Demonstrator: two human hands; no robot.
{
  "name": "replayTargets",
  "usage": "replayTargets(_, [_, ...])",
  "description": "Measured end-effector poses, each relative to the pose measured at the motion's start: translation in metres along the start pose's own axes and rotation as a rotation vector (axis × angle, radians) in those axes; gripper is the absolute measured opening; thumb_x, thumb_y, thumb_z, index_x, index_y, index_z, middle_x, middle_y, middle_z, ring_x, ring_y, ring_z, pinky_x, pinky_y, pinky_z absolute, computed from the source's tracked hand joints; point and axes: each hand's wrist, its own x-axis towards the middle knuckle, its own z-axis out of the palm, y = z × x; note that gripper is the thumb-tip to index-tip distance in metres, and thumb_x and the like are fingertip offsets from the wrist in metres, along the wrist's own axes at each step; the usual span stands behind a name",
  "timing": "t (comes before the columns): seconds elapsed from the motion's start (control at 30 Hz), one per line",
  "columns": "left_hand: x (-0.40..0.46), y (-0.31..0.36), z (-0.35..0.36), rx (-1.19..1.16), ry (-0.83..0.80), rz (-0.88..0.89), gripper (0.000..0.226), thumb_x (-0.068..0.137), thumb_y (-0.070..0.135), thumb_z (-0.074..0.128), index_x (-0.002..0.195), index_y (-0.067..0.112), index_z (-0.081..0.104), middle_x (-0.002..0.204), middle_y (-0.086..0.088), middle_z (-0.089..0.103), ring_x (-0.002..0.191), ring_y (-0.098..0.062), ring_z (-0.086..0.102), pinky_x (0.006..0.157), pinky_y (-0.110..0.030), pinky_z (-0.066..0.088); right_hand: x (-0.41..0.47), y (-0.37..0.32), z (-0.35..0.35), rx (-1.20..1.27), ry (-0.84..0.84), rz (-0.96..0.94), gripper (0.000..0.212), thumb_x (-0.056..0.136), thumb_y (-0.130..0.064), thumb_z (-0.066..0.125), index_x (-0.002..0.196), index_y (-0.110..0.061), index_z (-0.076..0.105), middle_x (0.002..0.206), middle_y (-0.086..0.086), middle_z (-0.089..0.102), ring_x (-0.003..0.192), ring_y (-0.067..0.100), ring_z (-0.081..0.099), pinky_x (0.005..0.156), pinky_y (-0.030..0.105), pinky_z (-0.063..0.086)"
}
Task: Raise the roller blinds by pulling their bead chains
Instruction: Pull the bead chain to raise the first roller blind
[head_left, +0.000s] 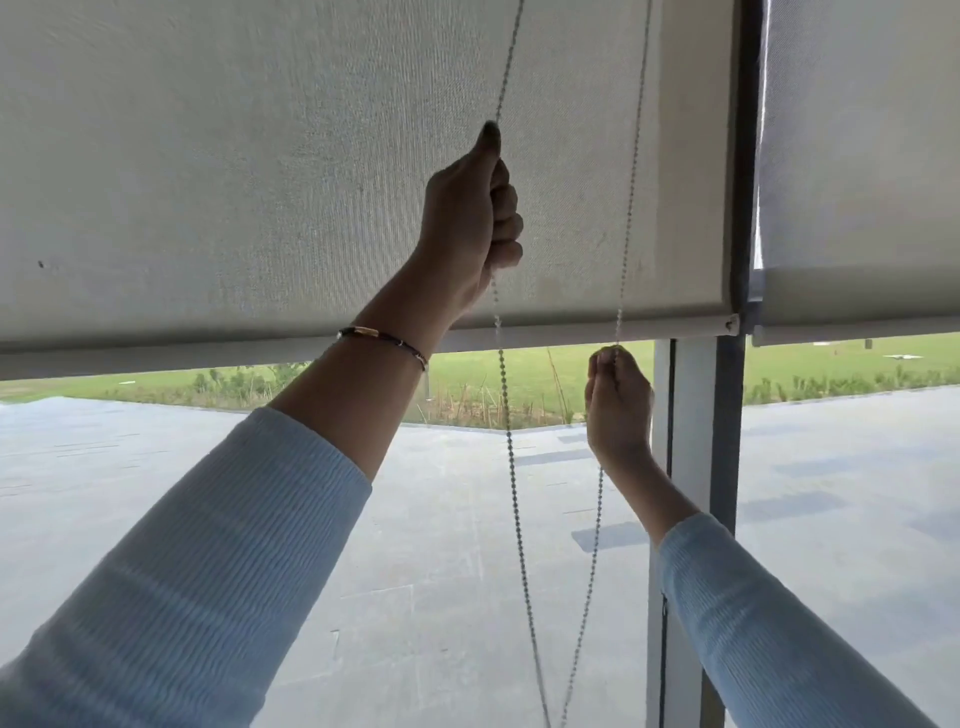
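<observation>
A pale grey roller blind covers the upper part of the window, and its bottom bar slants across the middle of the view. A metal bead chain hangs in a loop in front of it. My left hand is raised high and closed around the left strand of the chain. My right hand is lower, just under the bottom bar, pinching the right strand. Both strands run down and meet out of view at the bottom edge.
A grey window post stands right of the chain. A second roller blind hangs beyond it at a similar height. Through the glass lie a paved grey surface and green grass.
</observation>
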Motion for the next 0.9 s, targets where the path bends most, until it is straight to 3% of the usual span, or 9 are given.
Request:
replayTargets(0.1, [0.001, 0.014, 0.011, -0.006, -0.018, 0.026, 0.047, 0.107, 0.037, 0.04, 0.063, 0.025, 0.028, 0.047, 0.009, 0.02, 0.041, -0.007, 0.013, 0.038, -0.014, 0.014, -0.014, 0.012, -0.002, -0.082, -0.028, -0.005, 0.037, 0.103, -0.011, 0.034, 0.07, -0.026, 0.042, 0.057, -0.003, 0.038, 0.048, 0.016, 0.031, 0.051, 0.036, 0.028])
replayTargets(0.3, [-0.004, 0.015, 0.015, -0.019, -0.02, 0.041, 0.051, 0.107, 0.035, 0.043, 0.059, 0.025, 0.028, 0.046, 0.01, 0.021, 0.039, -0.006, 0.013, 0.036, -0.014, 0.013, -0.016, 0.004, 0.0, -0.111, -0.03, -0.016, 0.036, 0.104, -0.008, 0.034, 0.073, -0.023, 0.044, 0.057, -0.002, 0.039, 0.048, 0.014, 0.032, 0.049, 0.032, 0.027])
replayTargets(0.47, [-0.014, -0.002, 0.015, -0.048, 0.033, 0.047, 0.051, 0.106, 0.034, 0.044, 0.059, 0.024, 0.027, 0.044, 0.009, 0.022, 0.037, -0.006, 0.014, 0.037, -0.013, 0.013, -0.008, -0.01, 0.002, -0.107, 0.025, -0.132, 0.032, 0.104, -0.032, 0.036, 0.082, -0.012, 0.047, 0.058, -0.006, 0.037, 0.049, 0.012, 0.03, 0.049, 0.031, 0.026])
replayTargets(0.6, [-0.018, -0.004, 0.021, -0.012, 0.034, 0.059, 0.05, 0.106, 0.034, 0.044, 0.06, 0.024, 0.028, 0.044, 0.009, 0.023, 0.037, -0.006, 0.014, 0.039, -0.013, 0.014, -0.013, -0.01, 0.001, -0.062, 0.052, -0.149, 0.026, 0.106, -0.014, 0.033, 0.084, -0.009, 0.046, 0.06, -0.001, 0.038, 0.051, 0.015, 0.031, 0.05, 0.035, 0.025])
replayTargets(0.77, [-0.03, -0.027, 0.029, 0.013, 0.003, 0.045, 0.05, 0.106, 0.035, 0.044, 0.06, 0.026, 0.028, 0.045, 0.009, 0.021, 0.036, -0.006, 0.014, 0.041, -0.011, 0.017, 0.007, -0.017, -0.002, -0.058, 0.107, -0.072, 0.026, 0.105, -0.01, 0.036, 0.083, -0.006, 0.049, 0.064, 0.004, 0.044, 0.058, 0.019, 0.037, 0.056, 0.037, 0.031])
replayTargets(0.9, [-0.04, -0.044, 0.019, -0.017, 0.004, -0.004, 0.049, 0.107, 0.035, 0.043, 0.061, 0.025, 0.027, 0.044, 0.011, 0.021, 0.034, -0.004, 0.014, 0.04, -0.01, 0.015, 0.027, -0.026, -0.006, -0.08, 0.093, -0.067, 0.026, 0.104, -0.008, 0.036, 0.083, -0.008, 0.05, 0.065, -0.003, 0.046, 0.062, 0.02, 0.04, 0.061, 0.04, 0.033])
